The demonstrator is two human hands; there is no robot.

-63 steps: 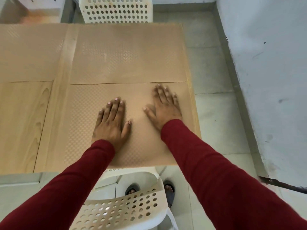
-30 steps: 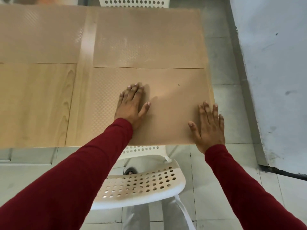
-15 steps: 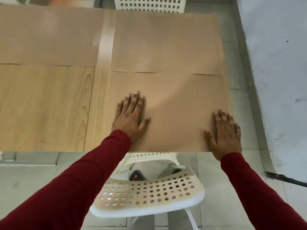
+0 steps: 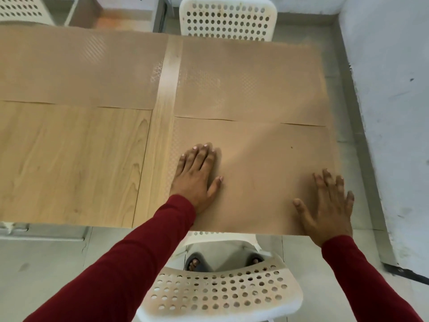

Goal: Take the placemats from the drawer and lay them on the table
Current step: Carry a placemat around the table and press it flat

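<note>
- My left hand point(image 4: 197, 180) lies flat, fingers straight and close together, thumb splayed, palm down on the near tan textured rectangular placemat point(image 4: 255, 173), on its left part, at about 12 o'clock from my body.
- My right hand point(image 4: 327, 205) is spread open with fingers apart at the near right corner of that same placemat, at about 2 o'clock; it is blurred, so I cannot tell whether the palm presses down or just hovers over the mat's edge.
- Neither hand grips anything; both are in dark red long sleeves point(image 4: 130, 263).
- The near placemat lies on the right end of the light wood-grain table point(image 4: 69, 159), its near edge along the table's near edge.
- A second tan placemat point(image 4: 250, 80) sits just beyond it at 12 o'clock, their edges meeting or slightly overlapping.
- A third tan placemat point(image 4: 79, 68) covers the far left part of the table at 10 o'clock, with a bare strip of wood between it and the second.
- A white perforated plastic chair point(image 4: 218, 291) stands under me at 6 o'clock; another white perforated chair point(image 4: 228, 19) is at the table's far side at 12 o'clock.
</note>
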